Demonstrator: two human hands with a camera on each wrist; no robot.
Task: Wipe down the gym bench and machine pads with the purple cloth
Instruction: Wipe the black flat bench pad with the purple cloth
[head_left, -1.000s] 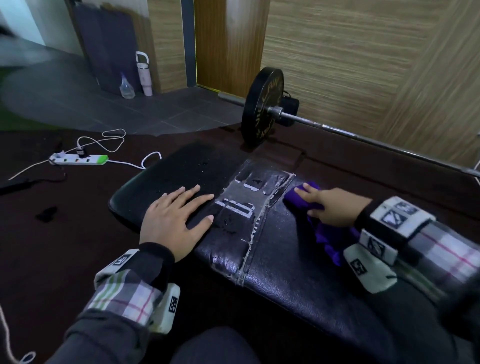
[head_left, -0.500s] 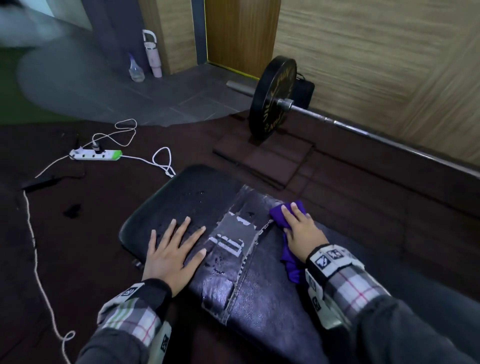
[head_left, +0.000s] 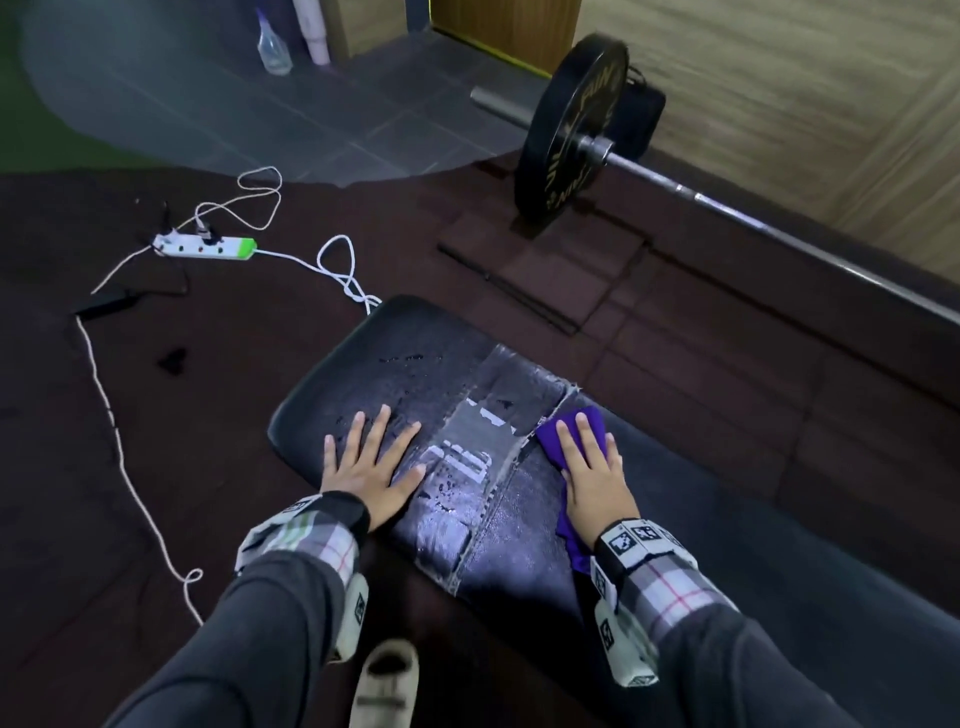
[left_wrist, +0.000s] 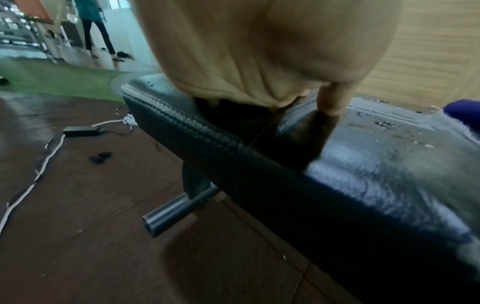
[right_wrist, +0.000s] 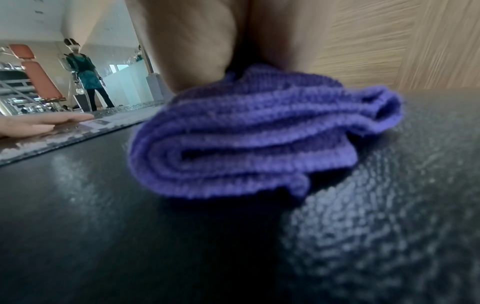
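Note:
A black padded gym bench (head_left: 519, 540) runs from the middle of the head view to the lower right, with a worn grey taped patch (head_left: 478, 436) and water droplets on its near end. My left hand (head_left: 371, 462) lies flat with spread fingers on the wet pad left of the patch; the left wrist view shows its palm (left_wrist: 259, 51) on the pad (left_wrist: 363, 164). My right hand (head_left: 592, 467) presses flat on the bunched purple cloth (head_left: 571, 431) just right of the patch. The right wrist view shows the folded cloth (right_wrist: 254, 135) under the palm.
A barbell with a black plate (head_left: 571, 130) lies on the floor behind the bench. A white power strip (head_left: 205, 247) and its cords trail across the dark floor at left. A spray bottle (head_left: 272, 44) stands by the wall. Another person (right_wrist: 85, 78) stands far off.
My right hand has slid the cloth along the bench and turned so its fingers point forward. The head view has tilted down and pulled back. My left hand stays flat on the pad.

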